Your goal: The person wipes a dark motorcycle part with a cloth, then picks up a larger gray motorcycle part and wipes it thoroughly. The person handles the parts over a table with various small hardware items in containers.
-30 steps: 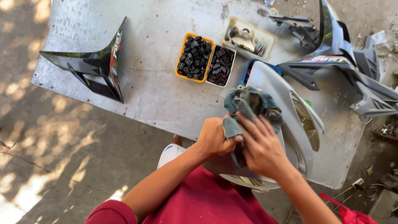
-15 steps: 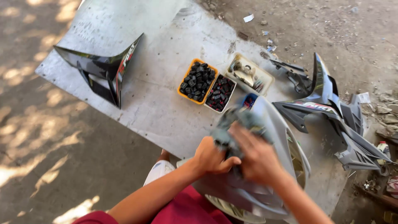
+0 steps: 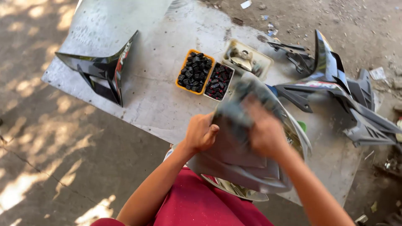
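Observation:
A grey motorcycle fairing panel (image 3: 247,167) lies across my lap and the near edge of a grey sheet (image 3: 159,100) on the ground. My left hand (image 3: 200,133) grips the panel's left edge. My right hand (image 3: 261,129), blurred by motion, presses a grey-green rag (image 3: 234,113) against the panel's top surface. Both arms reach forward from red clothing at the bottom of the view.
An orange tray (image 3: 195,72) and a white tray (image 3: 219,82) of small dark parts sit mid-sheet, with a clear tray (image 3: 248,58) of hardware behind. A black fairing piece (image 3: 102,69) lies left. More dark fairings (image 3: 335,88) lie right on littered dirt ground.
The view has swung leftward and tilted. My right hand has slid with the rag over the panel, and the panel has shifted lower toward my lap.

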